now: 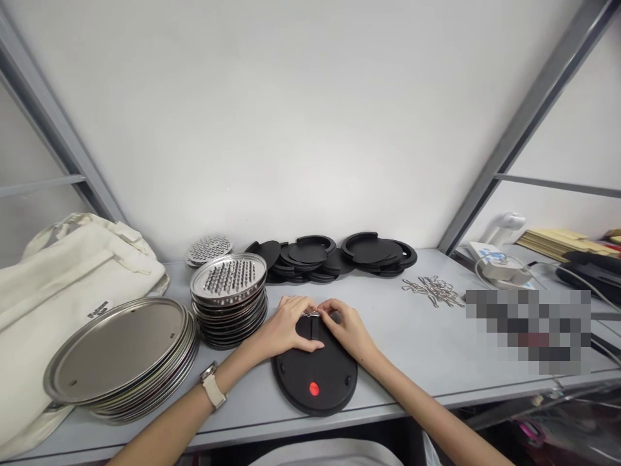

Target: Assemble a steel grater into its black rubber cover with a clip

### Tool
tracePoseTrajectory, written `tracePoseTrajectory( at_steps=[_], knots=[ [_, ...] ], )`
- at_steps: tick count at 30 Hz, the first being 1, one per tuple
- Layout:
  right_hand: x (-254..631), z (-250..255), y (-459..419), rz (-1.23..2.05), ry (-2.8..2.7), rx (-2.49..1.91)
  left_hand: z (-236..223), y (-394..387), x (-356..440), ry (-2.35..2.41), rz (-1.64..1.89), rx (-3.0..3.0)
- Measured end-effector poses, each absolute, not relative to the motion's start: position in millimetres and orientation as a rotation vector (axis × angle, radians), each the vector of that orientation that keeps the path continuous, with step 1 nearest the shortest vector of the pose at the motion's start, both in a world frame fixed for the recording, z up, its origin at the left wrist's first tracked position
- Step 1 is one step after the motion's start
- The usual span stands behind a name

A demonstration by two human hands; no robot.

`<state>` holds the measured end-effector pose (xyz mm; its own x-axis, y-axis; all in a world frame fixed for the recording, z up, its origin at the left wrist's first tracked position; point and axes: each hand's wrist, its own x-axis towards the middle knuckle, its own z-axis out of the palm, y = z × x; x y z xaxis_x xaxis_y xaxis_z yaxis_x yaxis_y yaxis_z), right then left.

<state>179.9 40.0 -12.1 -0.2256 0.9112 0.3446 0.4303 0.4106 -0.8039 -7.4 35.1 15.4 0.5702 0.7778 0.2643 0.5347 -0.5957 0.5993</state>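
Note:
A round black disc (pixel 315 375) with a red dot lies flat near the table's front edge. My left hand (pixel 284 329) and my right hand (pixel 347 330) rest on its far rim, fingers curled. Between the fingertips of both hands sits a small metal clip (pixel 312 314), pinched at the top of a black strap on the disc. A watch with a pale band is on my left wrist.
A stack of perforated metal discs (pixel 229 299) and a stack of plain steel plates (pixel 121 353) stand to the left, beside a cream bag (pixel 58 272). Black discs (pixel 330 255) lie at the back. Loose wire clips (pixel 434 290) lie to the right.

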Motion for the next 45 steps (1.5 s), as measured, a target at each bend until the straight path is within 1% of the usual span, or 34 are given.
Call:
tracePoseTrajectory(
  at_steps=[11,26,45],
  knots=[
    [183.5,-13.2,46.3,0.794,-1.812,-1.163,12.5,37.8,-7.6,1.081,0.752,2.425],
    [180.8,-11.9,44.3,0.751,-1.848,-1.175,14.0,37.4,-7.5,1.113,0.743,2.43],
    [182.1,-12.0,44.1,0.657,-1.878,-1.155,13.9,38.8,-8.6,1.019,0.701,2.537]
  ],
)
